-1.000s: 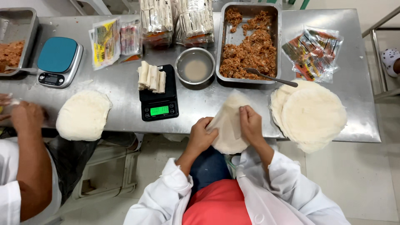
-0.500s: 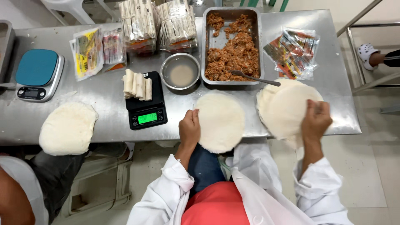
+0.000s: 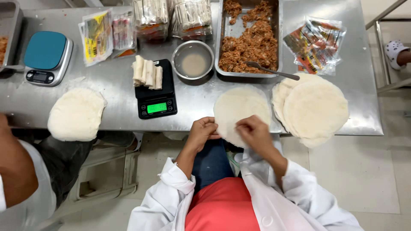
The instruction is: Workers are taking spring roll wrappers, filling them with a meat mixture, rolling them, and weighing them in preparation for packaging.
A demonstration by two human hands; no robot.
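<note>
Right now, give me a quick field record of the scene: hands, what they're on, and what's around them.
left hand: on the near left edge of the single wrapper
right hand: on the near edge of the same wrapper
single wrapper: flat, round, at the table front edge
wrapper stack: right of it
filling tray: behind, spoon resting in it
metal bowl: left of the tray
black scale: holds finished rolls
co-worker's arm: far left

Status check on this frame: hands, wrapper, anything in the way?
Left hand and right hand both pinch near edge of round wrapper. Wrapper flat on steel table, overhanging front edge. Wrapper stack alongside, nothing blocking.
</note>
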